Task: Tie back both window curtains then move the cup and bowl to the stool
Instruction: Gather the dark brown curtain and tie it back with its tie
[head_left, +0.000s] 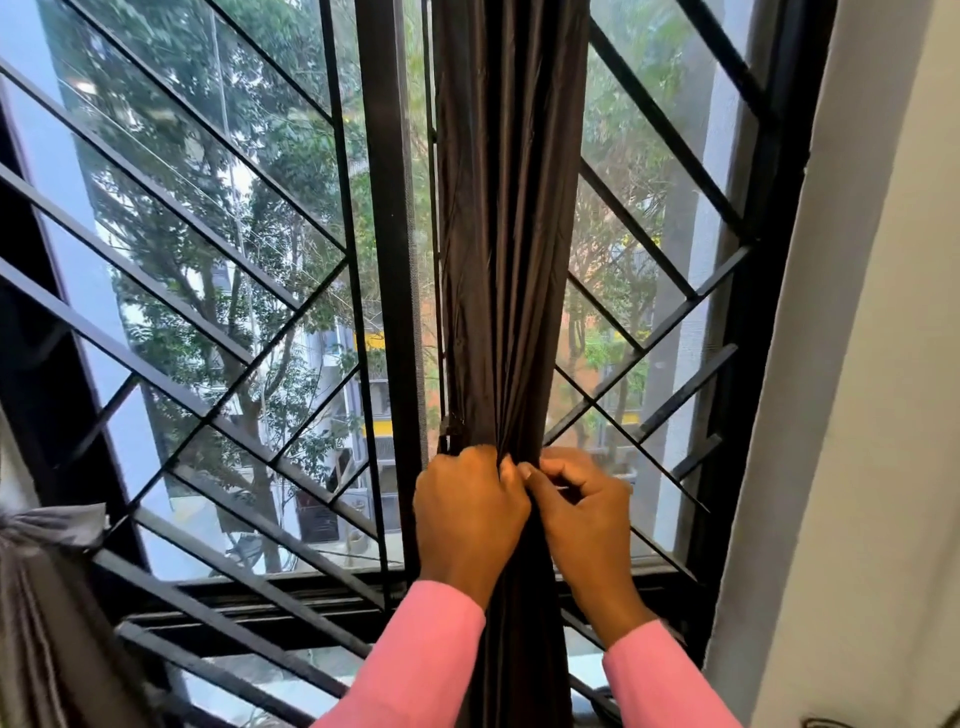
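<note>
Two grips — left grip (467, 506) and right grip (584, 499) — are being clenched side by side on the gathered curtain (511, 260), whose long axis is running vertically through them, just beside the window post (387, 260).

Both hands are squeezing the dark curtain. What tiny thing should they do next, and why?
Probably hold the bunch with the left hand and loop a tie round it with the right hand. The dark curtain is gathered narrow, both hands pinch it at one spot, and no knot shows there. The grey curtain already looks tied to the window bars.
</note>
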